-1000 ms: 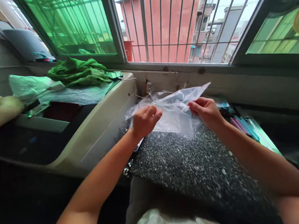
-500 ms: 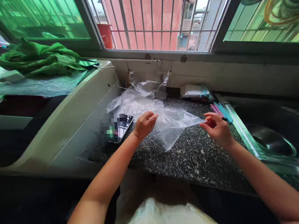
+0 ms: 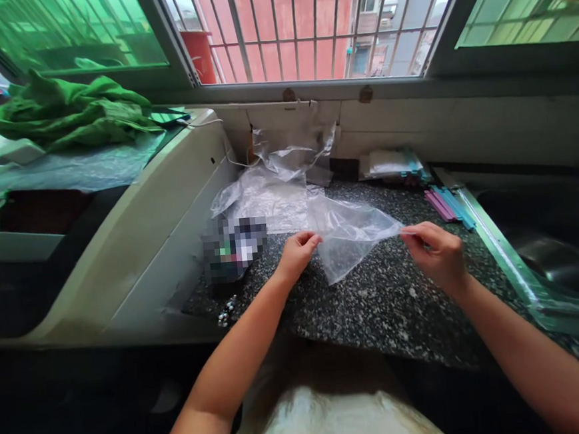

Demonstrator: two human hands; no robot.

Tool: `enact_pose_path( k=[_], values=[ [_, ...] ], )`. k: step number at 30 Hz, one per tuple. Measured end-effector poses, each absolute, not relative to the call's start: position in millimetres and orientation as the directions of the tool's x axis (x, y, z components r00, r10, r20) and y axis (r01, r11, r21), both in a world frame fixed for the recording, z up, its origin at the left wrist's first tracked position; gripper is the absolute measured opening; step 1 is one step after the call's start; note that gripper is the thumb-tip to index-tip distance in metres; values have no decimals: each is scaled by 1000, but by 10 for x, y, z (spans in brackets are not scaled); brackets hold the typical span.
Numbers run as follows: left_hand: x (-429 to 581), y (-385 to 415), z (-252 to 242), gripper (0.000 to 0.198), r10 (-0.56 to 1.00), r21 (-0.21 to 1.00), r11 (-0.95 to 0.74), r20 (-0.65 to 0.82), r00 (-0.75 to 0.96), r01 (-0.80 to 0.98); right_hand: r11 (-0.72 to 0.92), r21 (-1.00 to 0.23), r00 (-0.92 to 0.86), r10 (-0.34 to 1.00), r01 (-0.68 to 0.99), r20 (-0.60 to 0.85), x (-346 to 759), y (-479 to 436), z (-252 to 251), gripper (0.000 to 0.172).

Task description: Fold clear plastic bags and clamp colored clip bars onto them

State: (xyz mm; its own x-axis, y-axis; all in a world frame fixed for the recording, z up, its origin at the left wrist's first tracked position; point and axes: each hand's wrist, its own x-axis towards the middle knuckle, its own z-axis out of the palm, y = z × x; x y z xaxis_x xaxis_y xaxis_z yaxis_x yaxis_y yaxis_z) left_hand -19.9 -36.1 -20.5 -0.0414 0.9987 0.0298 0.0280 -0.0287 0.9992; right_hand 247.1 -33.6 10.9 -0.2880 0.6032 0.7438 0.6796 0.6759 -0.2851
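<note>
A clear plastic bag (image 3: 348,236) is stretched between my two hands, above the speckled dark countertop (image 3: 362,311). My left hand (image 3: 297,255) pinches its left edge between thumb and fingers. At the right, my right hand (image 3: 435,255) grips a drawn-out corner of the bag, its fingers closed. One loose corner of the bag hangs down toward the counter. Behind it lie more clear plastic bags (image 3: 278,194), spread out and crumpled against the wall. Left of my left hand is a blurred-out phone (image 3: 242,247).
A small stack of packets (image 3: 390,163) lies near the wall, with pink strips (image 3: 439,205) and blue strips (image 3: 458,207) beside it. A metal sink (image 3: 558,256) is at the right. Green cloth (image 3: 71,114) lies on the raised white unit (image 3: 168,206) at the left.
The view has shifted slightly. My left hand has turned so its thumb and fingertips show at the bag's edge. Both hands still hold the bag stretched between them.
</note>
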Motion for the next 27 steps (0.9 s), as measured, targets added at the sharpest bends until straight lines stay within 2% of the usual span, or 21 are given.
enact_pose_path(
  k=[7,13,16,18,20,23,27],
  values=[
    [-350,-349,-231,23,981,994,-68,82,-178,82,710,-250,-328,569,658,754,2552,-346,113,13],
    [-341,-366,-150,30,967,983,-72,28,-252,-166,724,-311,-325,593,616,736,2642,-371,190,16],
    [-332,-369,-140,34,961,956,-136,64,-271,-259,729,-300,-324,581,616,747,2667,-395,202,19],
    [-341,-373,-152,34,952,950,-187,113,-283,-250,735,-274,-325,559,621,763,2680,-406,200,21],
    [-357,-392,-151,32,937,947,-259,197,-290,-192,743,-249,-324,534,622,781,2689,-412,201,24],
    [-399,-483,-89,24,876,909,-417,397,-273,-17,754,-192,-305,466,629,831,2703,-432,199,26],
    [-524,-744,8,8,729,721,-605,672,-128,338,728,-27,-368,378,685,850,2739,-541,117,23]
  ],
)
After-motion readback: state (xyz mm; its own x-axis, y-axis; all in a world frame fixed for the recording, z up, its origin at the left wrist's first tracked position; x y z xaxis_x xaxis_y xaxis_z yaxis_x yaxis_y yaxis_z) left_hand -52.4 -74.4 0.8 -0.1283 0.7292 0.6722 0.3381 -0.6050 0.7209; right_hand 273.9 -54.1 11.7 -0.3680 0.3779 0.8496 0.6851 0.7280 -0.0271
